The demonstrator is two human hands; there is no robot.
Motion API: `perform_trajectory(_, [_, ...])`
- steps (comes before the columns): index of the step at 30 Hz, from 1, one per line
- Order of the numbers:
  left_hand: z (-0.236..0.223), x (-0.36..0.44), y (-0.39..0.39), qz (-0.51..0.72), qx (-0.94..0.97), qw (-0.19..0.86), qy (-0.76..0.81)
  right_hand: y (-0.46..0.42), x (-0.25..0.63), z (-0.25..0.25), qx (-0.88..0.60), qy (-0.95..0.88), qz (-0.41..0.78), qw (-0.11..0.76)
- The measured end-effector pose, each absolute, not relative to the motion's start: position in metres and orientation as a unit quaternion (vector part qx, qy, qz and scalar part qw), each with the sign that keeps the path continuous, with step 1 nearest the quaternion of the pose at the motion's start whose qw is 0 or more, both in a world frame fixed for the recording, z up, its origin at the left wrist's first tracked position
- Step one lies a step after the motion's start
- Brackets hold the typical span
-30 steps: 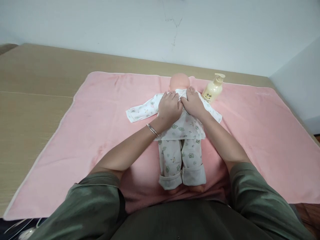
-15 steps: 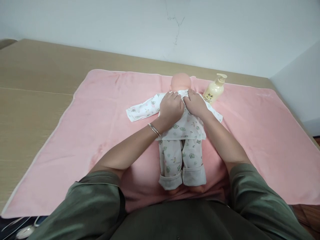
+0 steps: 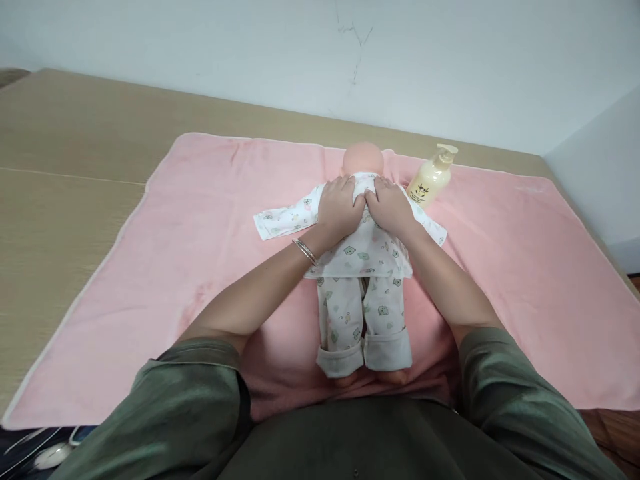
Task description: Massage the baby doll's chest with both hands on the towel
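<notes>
Head view: left hand (image 3: 341, 208) and right hand (image 3: 393, 208) lie open on the doll (image 3: 367, 250), stretched lengthwise, its head (image 3: 363, 157) beyond them.

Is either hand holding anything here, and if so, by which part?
The left hand and right hand both lie on the upper part of the doll's patterned shirt; whether either grips the cloth cannot be told.

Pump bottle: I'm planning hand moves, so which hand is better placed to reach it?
Likely the right hand: resting on the shirt, it is nearer the pump bottle than the left hand.
</notes>
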State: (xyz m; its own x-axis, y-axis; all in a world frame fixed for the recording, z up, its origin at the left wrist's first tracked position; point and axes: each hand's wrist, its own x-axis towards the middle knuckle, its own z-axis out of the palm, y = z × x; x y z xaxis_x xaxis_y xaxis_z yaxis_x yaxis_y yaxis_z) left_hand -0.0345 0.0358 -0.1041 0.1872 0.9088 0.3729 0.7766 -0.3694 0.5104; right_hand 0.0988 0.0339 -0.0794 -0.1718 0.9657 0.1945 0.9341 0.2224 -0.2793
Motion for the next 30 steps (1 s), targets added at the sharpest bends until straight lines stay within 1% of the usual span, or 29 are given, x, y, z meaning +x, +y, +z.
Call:
perform_trajectory(5, [-0.112,-0.035,0.038,0.350,0.754,0.095,0.547,0.033,0.098,-0.081,-0.625,-0.762,0.043,0.164])
perform_trajectory(11, [-0.105,-0.032,0.024,0.340,0.774,0.061,0.530,0.037,0.106,-0.079,-0.615,-0.758,0.088,0.199])
perform_trajectory(14, [-0.100,-0.031,0.022,0.327,0.774,0.054,0.539,0.037,0.106,-0.080,-0.615,-0.758,0.077,0.203])
perform_trajectory(18, [-0.103,-0.036,0.036,0.305,0.762,0.091,0.564,0.024,0.097,-0.078,-0.610,-0.773,0.033,0.169])
perform_trajectory(22, [-0.110,-0.041,0.046,0.324,0.749,0.116,0.567,0.013,0.091,-0.073,-0.607,-0.779,0.035,0.153])
perform_trajectory(27, [-0.105,-0.032,0.030,0.315,0.761,0.067,0.563,0.031,0.102,-0.073,-0.622,-0.762,0.090,0.153])
perform_trajectory(30, [-0.099,-0.027,0.019,0.316,0.773,0.037,0.549,0.038,0.106,-0.075,-0.630,-0.753,0.097,0.162])
